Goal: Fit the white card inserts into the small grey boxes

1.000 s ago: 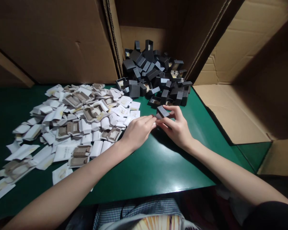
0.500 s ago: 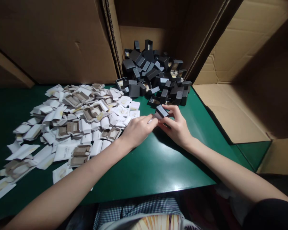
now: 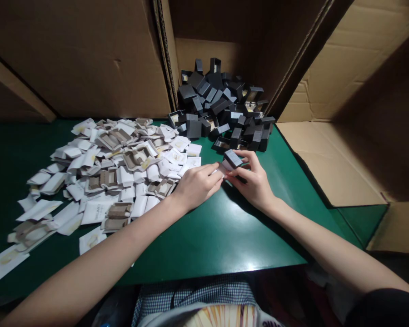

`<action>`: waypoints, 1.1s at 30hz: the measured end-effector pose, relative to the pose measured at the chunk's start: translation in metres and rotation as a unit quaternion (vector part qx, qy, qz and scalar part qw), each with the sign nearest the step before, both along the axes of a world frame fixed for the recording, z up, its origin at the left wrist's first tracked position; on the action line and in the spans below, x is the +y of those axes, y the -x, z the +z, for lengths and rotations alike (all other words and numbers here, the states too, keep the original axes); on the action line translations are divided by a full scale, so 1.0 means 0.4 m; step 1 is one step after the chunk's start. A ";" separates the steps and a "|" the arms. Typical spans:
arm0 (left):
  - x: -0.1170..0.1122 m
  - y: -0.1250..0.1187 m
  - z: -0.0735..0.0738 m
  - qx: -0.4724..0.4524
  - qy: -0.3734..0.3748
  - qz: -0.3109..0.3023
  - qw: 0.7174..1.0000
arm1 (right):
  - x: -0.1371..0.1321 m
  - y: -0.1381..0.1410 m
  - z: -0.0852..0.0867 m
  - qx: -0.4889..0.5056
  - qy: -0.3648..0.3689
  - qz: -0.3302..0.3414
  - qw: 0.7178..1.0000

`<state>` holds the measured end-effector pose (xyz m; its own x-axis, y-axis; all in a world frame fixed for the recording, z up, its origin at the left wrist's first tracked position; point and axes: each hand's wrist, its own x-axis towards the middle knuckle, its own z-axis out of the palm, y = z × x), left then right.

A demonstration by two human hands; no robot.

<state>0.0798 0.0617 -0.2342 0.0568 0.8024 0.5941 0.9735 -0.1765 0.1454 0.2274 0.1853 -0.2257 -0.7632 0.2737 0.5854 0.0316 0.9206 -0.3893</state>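
Note:
My right hand [image 3: 254, 180] grips a small black box [image 3: 232, 158], thumb and fingers closed round its sides. At the box's near left side is a white paper piece [image 3: 221, 170], pinched by my left hand [image 3: 199, 184]. My hands nearly touch over the green table. Whether the white piece is partly inside the box I cannot tell. Left of my hands spreads a heap of white folded card packets [image 3: 136, 156], some showing grey-brown hollow insides. Beyond my hands lies a pile of black boxes [image 3: 221, 104], several of them open.
Tall cardboard walls [image 3: 116, 59] stand behind the white heap and around the black pile. At the right is a cardboard box [image 3: 330, 163] with a flap lying flat. The green table [image 3: 204, 245] ends at its front edge near my lap.
The view has shifted slightly, so the heaps sit a little further right. The black box is tilted a bit more, and more of the white piece shows between my hands.

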 end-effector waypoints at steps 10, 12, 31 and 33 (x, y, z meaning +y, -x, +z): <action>-0.010 0.013 -0.004 -0.047 0.046 -0.022 0.998 | 0.001 -0.011 0.010 -0.052 0.064 0.011 0.996; -0.012 0.012 -0.003 -0.038 0.063 -0.026 0.997 | 0.002 -0.014 0.010 -0.064 0.080 0.008 0.995; -0.027 -0.034 0.031 0.067 0.144 0.023 0.987 | 0.016 -0.011 0.008 -0.103 -0.009 -0.054 0.993; -0.027 -0.035 0.032 0.070 0.146 0.025 0.986 | 0.013 -0.014 0.017 -0.119 -0.044 -0.050 0.991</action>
